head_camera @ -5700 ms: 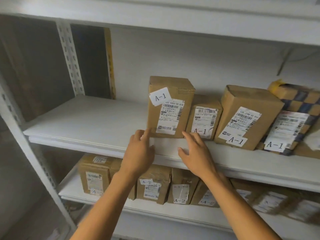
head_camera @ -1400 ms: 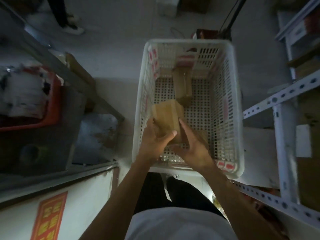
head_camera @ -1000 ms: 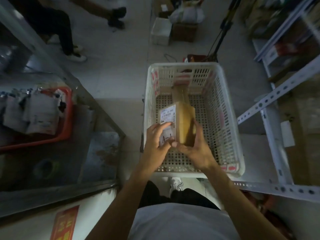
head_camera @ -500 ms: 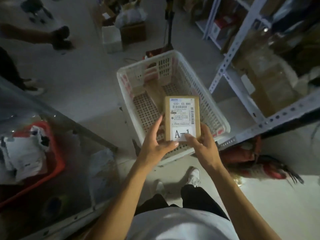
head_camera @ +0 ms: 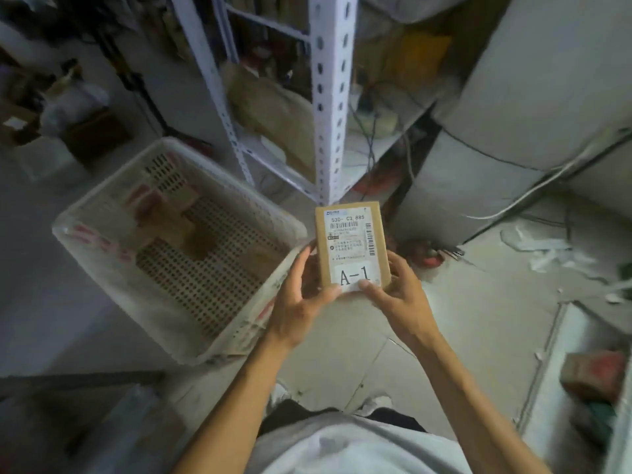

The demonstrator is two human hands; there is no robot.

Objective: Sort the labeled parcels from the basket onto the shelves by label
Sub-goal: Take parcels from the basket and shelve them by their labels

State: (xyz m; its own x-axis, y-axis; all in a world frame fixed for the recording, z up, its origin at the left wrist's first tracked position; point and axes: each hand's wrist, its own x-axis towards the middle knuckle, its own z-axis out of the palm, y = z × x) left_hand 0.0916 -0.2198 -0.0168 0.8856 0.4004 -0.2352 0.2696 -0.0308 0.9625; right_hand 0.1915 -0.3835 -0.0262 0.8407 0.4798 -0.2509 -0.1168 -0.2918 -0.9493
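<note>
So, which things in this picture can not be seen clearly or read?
- Parcels in the basket, head view: motion blur; their labels are unreadable and their count is unsure.
- Parcel, head view: the A-1 label reads clearly, but the small print is too fine. The left hand and right hand cover its lower edge and back.
- Shelf rack, head view: contents dark and blurred; top cut off by the picture edge.

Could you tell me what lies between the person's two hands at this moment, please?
In the head view, the A-1 parcel sits between the left hand and right hand, which both grip its lower end.
</note>
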